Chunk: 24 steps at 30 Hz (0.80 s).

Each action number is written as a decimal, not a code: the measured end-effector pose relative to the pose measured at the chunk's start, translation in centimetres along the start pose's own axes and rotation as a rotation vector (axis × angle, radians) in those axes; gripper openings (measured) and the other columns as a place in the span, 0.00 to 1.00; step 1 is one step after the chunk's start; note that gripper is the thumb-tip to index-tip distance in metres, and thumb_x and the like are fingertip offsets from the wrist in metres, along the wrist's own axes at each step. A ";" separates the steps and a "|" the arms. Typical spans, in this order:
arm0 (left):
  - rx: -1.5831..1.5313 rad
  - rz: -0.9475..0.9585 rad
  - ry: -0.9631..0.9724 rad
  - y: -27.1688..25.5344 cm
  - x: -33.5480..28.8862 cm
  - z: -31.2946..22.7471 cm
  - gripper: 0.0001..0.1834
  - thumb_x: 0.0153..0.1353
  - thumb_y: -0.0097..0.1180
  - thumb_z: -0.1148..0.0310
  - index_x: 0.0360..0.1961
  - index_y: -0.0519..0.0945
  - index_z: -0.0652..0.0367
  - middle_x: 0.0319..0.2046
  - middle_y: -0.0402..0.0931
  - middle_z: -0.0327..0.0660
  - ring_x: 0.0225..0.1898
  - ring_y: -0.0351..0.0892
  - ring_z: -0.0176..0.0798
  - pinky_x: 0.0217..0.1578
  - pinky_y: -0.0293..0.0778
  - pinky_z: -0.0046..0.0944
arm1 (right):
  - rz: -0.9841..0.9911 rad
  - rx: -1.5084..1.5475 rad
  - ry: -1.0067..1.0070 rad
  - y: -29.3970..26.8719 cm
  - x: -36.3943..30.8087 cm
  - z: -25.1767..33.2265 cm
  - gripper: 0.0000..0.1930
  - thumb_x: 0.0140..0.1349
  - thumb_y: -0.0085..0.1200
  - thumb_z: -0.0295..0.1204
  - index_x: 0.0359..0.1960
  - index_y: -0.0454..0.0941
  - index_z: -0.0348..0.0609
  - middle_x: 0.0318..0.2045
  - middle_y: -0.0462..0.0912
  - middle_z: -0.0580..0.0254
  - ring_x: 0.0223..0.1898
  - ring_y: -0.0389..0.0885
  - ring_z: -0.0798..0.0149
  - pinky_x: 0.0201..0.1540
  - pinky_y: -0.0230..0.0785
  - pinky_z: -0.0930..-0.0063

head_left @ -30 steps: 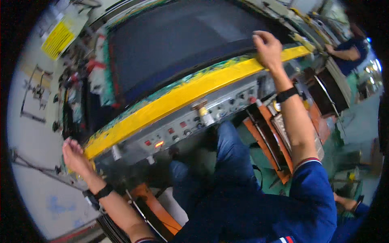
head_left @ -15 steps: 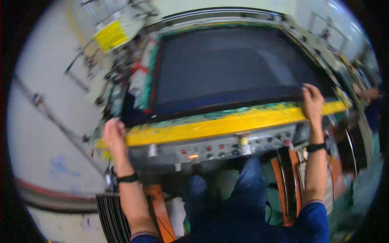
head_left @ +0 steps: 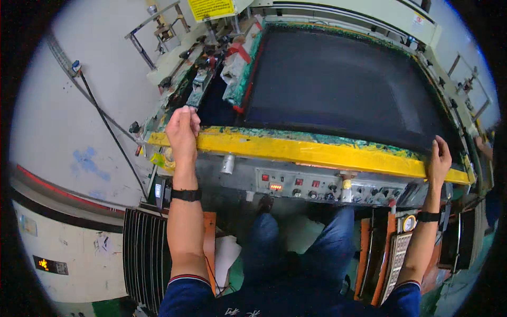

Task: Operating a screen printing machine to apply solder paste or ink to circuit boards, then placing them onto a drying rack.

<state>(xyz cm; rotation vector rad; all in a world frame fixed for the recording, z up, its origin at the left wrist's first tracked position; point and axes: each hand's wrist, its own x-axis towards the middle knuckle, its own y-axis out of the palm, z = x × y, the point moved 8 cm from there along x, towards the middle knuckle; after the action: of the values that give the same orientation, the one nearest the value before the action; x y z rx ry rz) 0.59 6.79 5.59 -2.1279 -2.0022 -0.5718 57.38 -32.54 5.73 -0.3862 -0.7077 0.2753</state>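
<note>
A wide dark printing screen (head_left: 338,79) lies ahead of me, its edges smeared with green. A yellow bar (head_left: 296,149) runs along its near side. My left hand (head_left: 182,134) is closed at the bar's left end, thumb and fingertips together. My right hand (head_left: 439,161) is at the bar's right end, its thumb and fingers bent close together beside the screen's near right corner. Whatever either hand pinches is too small or hidden to make out. Green-stained clamp parts (head_left: 203,82) sit beyond my left hand, beside a pale block with red tape (head_left: 236,66).
Below the bar is a control panel (head_left: 317,187) with knobs and a lit display. Dark ribbed panels (head_left: 145,259) stand at lower left, and orange-edged racks (head_left: 376,248) at lower right. A yellow sign (head_left: 211,8) hangs at the back. Another person's arm (head_left: 483,148) shows at far right.
The view has turned, so the machine and both hands appear farther right. Both hands stay close to the yellow bar's ends, their fingers still drawn together. The picture is sharper.
</note>
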 end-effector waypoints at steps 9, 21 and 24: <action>0.054 0.016 -0.021 0.0 0.6 1.3 0.13 0.63 0.47 0.61 0.31 0.76 0.60 0.20 0.70 0.33 0.17 0.62 0.25 0.16 0.55 0.25 | -0.054 -0.263 -0.290 0.4 -2.2 5.2 0.13 0.58 0.53 0.27 0.44 0.76 0.38 0.42 0.79 0.56 0.45 0.76 0.61 0.50 0.65 0.72; 0.040 0.015 -0.030 -0.8 0.2 1.2 0.11 0.64 0.48 0.63 0.31 0.77 0.59 0.18 0.68 0.30 0.17 0.61 0.22 0.17 0.54 0.23 | -0.086 -0.345 -0.334 1.0 -2.8 6.4 0.13 0.55 0.54 0.30 0.42 0.76 0.40 0.40 0.78 0.53 0.45 0.75 0.53 0.50 0.64 0.66; 0.023 0.053 -0.058 1.1 0.1 0.5 0.10 0.63 0.49 0.64 0.31 0.77 0.58 0.19 0.70 0.29 0.18 0.62 0.21 0.18 0.55 0.23 | -0.116 -0.347 -0.261 -0.8 -3.2 5.3 0.12 0.56 0.53 0.28 0.42 0.77 0.41 0.42 0.78 0.55 0.46 0.74 0.55 0.50 0.64 0.67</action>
<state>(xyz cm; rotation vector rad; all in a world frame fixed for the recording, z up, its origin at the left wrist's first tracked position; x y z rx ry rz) 1.77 7.01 5.29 -2.2005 -1.9656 -0.4820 51.50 -33.12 7.92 -0.6437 -1.0360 0.0916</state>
